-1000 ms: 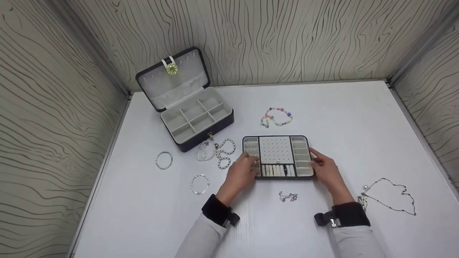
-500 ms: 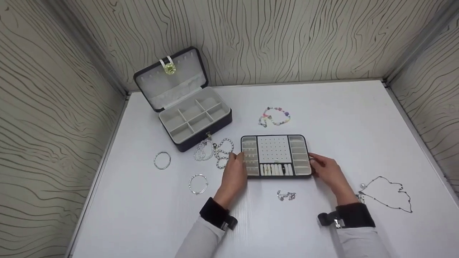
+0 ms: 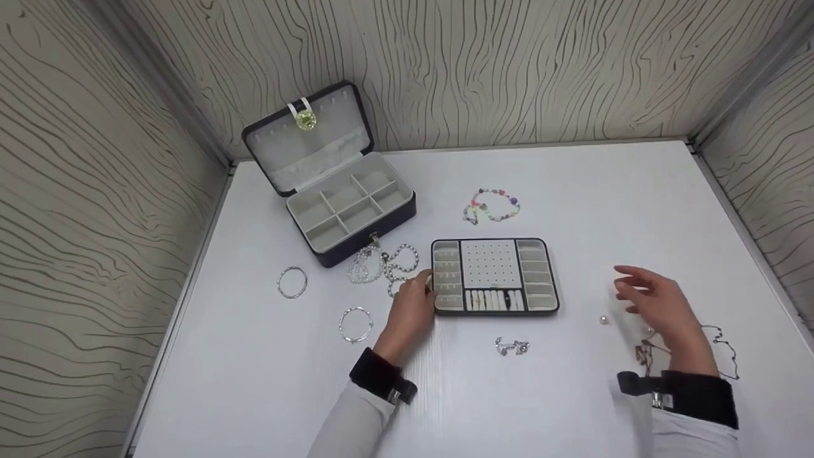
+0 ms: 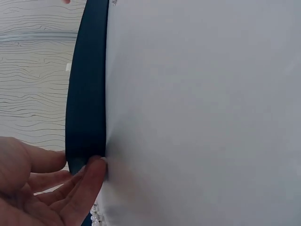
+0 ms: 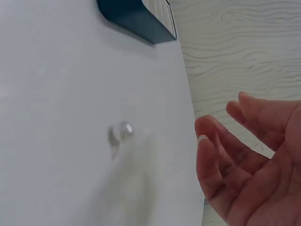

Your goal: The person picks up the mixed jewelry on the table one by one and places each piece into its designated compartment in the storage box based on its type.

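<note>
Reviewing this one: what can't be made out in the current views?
Head view: part of the necklace, behind the right hand; part of the beaded strand, behind the left hand.
Left wrist view: far end of the tray, cut off by the top edge.
Right wrist view: pale streak beside the pearl, too blurred.

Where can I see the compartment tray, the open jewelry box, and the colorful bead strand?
Compartment tray [image 3: 491,262]: head view, on its white perforated panel.
Open jewelry box [image 3: 394,217]: head view, on its dark front wall.
Colorful bead strand [image 3: 514,201]: head view, on its purple bead.
</note>
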Demonstrator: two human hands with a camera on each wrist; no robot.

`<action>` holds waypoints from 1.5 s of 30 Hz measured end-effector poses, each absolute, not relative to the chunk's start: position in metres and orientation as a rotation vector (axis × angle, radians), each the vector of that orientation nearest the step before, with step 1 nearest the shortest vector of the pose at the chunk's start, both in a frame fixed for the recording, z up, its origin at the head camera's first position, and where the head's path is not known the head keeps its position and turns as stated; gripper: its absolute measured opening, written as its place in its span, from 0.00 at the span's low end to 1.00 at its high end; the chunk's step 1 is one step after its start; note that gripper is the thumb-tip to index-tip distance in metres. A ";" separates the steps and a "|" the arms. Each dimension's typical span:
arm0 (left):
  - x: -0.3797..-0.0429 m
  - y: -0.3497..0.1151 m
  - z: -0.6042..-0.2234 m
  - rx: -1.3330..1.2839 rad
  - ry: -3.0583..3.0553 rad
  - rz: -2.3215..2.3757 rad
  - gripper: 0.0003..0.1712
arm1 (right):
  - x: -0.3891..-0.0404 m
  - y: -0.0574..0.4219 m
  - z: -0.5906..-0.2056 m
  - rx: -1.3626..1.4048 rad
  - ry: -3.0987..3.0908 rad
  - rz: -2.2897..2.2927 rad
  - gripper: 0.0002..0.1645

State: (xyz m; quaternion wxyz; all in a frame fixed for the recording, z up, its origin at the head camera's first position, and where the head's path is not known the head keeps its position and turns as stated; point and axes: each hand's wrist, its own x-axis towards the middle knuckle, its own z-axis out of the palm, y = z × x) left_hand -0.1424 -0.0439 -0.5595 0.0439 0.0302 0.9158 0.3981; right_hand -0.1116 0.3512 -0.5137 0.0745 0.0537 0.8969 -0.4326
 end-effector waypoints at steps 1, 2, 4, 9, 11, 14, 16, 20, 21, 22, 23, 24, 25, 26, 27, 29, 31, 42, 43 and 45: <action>-0.142 -0.045 -0.560 0.095 2.795 1.218 0.24 | -0.109 0.357 -0.513 0.193 2.712 -1.285 0.32; -0.142 -0.045 -0.560 0.098 2.792 1.218 0.24 | -0.106 0.361 -0.513 0.226 2.728 -1.273 0.31; -0.142 -0.047 -0.560 0.110 2.791 1.217 0.24 | -0.101 0.368 -0.514 0.266 2.754 -1.231 0.30; -0.142 -0.050 -0.560 0.143 2.769 1.278 0.25 | -0.094 0.371 -0.518 0.201 2.740 -1.091 0.28; -0.143 -0.052 -0.561 0.154 2.759 1.305 0.25 | -0.093 0.367 -0.521 0.129 2.703 -1.055 0.27; -0.144 -0.053 -0.562 0.157 2.734 1.336 0.25 | -0.094 0.360 -0.525 0.046 2.656 -1.006 0.26; -0.144 -0.053 -0.562 0.154 2.708 1.357 0.25 | -0.095 0.355 -0.528 0.025 2.651 -0.973 0.25; -0.145 -0.053 -0.563 0.148 2.674 1.385 0.25 | -0.099 0.345 -0.532 0.027 2.652 -0.923 0.23; -0.145 -0.052 -0.563 0.146 2.670 1.387 0.25 | -0.099 0.343 -0.533 0.026 2.656 -0.913 0.23; -0.145 -0.052 -0.563 0.145 2.669 1.387 0.25 | -0.100 0.342 -0.534 0.025 2.658 -0.906 0.22; -0.146 -0.052 -0.563 0.145 2.670 1.386 0.25 | -0.100 0.340 -0.534 0.028 2.662 -0.899 0.22; -0.146 -0.052 -0.563 0.145 2.669 1.388 0.25 | -0.101 0.340 -0.535 0.027 2.665 -0.890 0.22; -0.146 -0.052 -0.564 0.146 2.669 1.390 0.25 | -0.101 0.339 -0.536 0.033 2.666 -0.886 0.22; -0.146 -0.052 -0.564 0.148 2.669 1.392 0.25 | -0.101 0.338 -0.537 0.038 2.666 -0.884 0.21; -0.146 -0.052 -0.564 0.151 2.666 1.398 0.25 | -0.101 0.337 -0.537 0.043 2.667 -0.882 0.21; -0.146 -0.053 -0.565 0.155 2.658 1.413 0.25 | -0.101 0.337 -0.539 0.055 2.664 -0.880 0.20; -0.146 -0.053 -0.566 0.164 2.643 1.431 0.25 | -0.102 0.337 -0.541 0.063 2.664 -0.873 0.19; -0.145 -0.054 -0.564 0.148 2.599 1.457 0.27 | -0.105 0.336 -0.543 0.042 2.711 -0.835 0.11; -0.145 -0.053 -0.564 0.145 2.613 1.441 0.26 | -0.105 0.335 -0.544 0.044 2.710 -0.831 0.11; -0.145 -0.053 -0.564 0.147 2.642 1.415 0.26 | -0.105 0.334 -0.544 0.046 2.704 -0.827 0.10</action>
